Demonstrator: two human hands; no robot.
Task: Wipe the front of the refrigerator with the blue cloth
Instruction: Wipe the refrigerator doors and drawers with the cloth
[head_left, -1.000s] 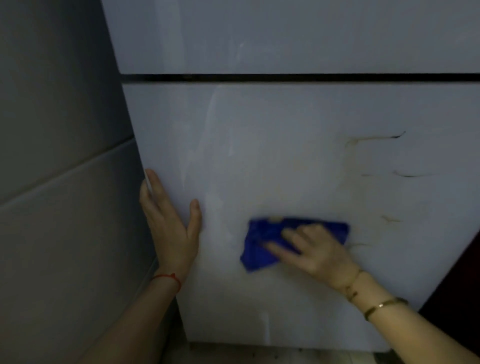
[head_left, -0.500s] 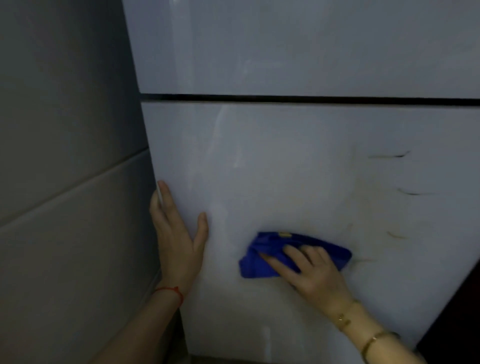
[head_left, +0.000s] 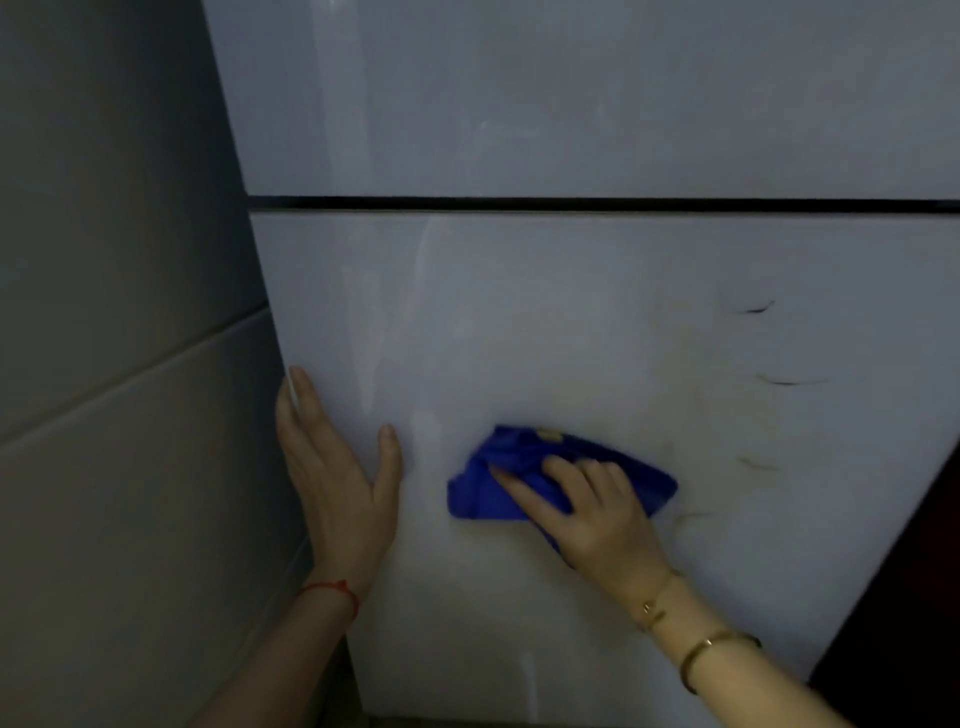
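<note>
right hand (head_left: 602, 514) presses blue cloth (head_left: 524, 467) — refrigerator (head_left: 571, 322)

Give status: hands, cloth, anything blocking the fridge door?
Left hand flat on lower door's left edge. Right hand pressing blue cloth on door. Dark marks right of cloth; nothing blocking.

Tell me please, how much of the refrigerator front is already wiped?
Done: faint wipe streaks mark the lower door. In hand: the right hand presses the blue cloth there; the left hand rests at the door's edge. Left: dark marks to the right.
</note>
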